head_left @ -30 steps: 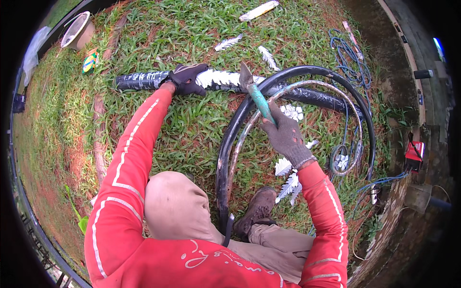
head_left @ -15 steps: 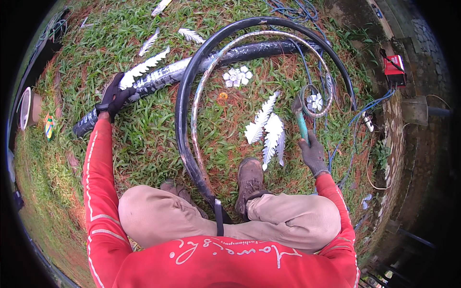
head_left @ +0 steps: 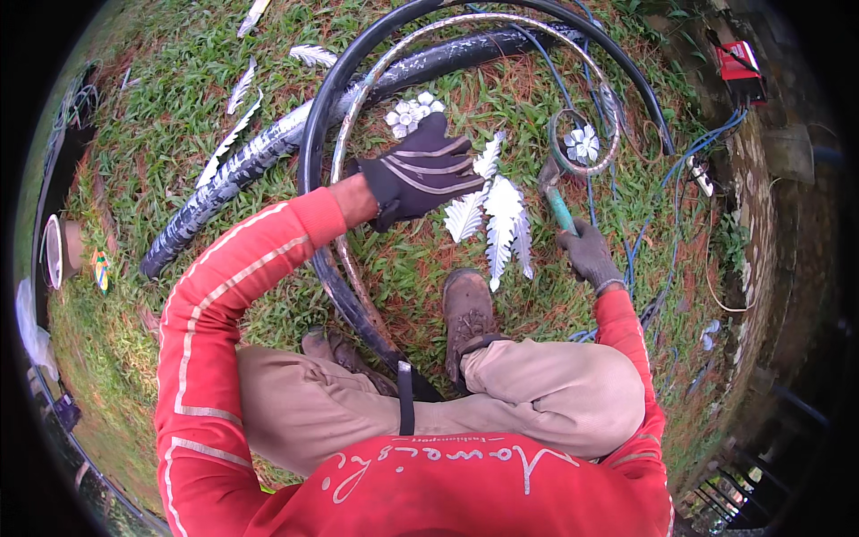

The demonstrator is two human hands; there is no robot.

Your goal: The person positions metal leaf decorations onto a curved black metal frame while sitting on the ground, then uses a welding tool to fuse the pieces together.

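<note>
My left hand, in a dark glove with pale stripes, is stretched flat over the grass with its fingers apart. Its fingertips come up to a cluster of white jagged metal leaves; whether they touch cannot be made out. A white metal flower lies just beyond that hand. In a grey glove, my right hand is closed around the green handle of a hammer. The hammer's head rests near a scrolled metal rod end, which encircles another white flower.
A large curved black tube arcs around the work, its near end between my boots. Behind it lies a scuffed black pipe, with a long white leaf alongside. Blue cables run to a red machine at right. A bucket sits far left.
My left hand has left the pipe and the long leaf there and moved right to the leaf cluster, opening out. My right hand keeps the hammer. The whole view has shifted slightly.
</note>
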